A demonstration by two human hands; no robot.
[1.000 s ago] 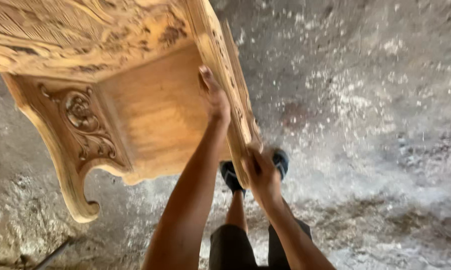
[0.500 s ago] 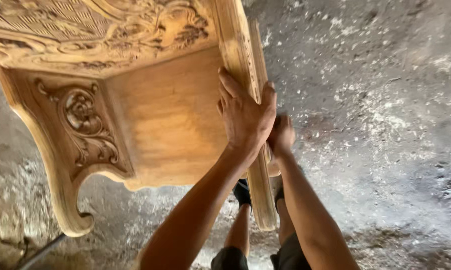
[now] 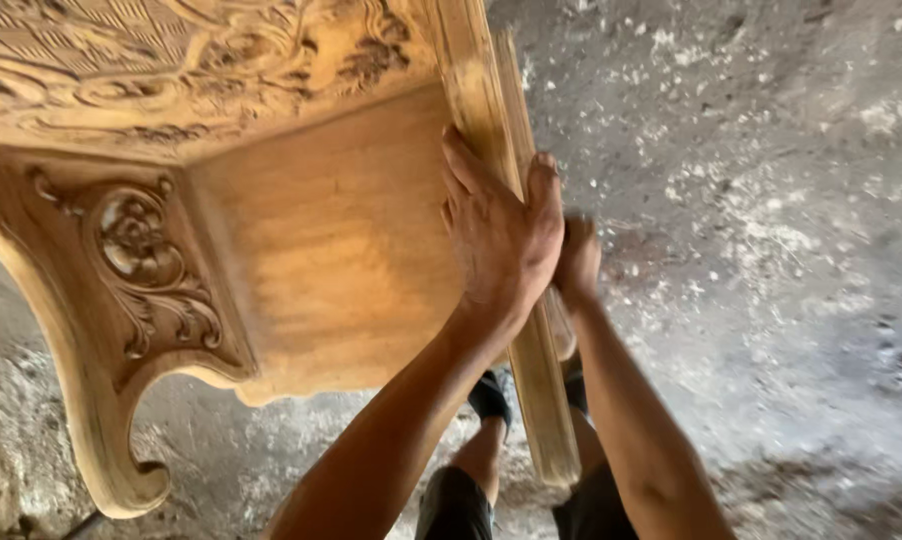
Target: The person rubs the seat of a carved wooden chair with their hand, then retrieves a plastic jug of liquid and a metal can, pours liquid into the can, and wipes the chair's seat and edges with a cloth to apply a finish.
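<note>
1 carved cabinet (image 3: 301,260), 2 hands (image 3: 501,235)

No packages, labels, signs or screens show anywhere in this view.
</note>
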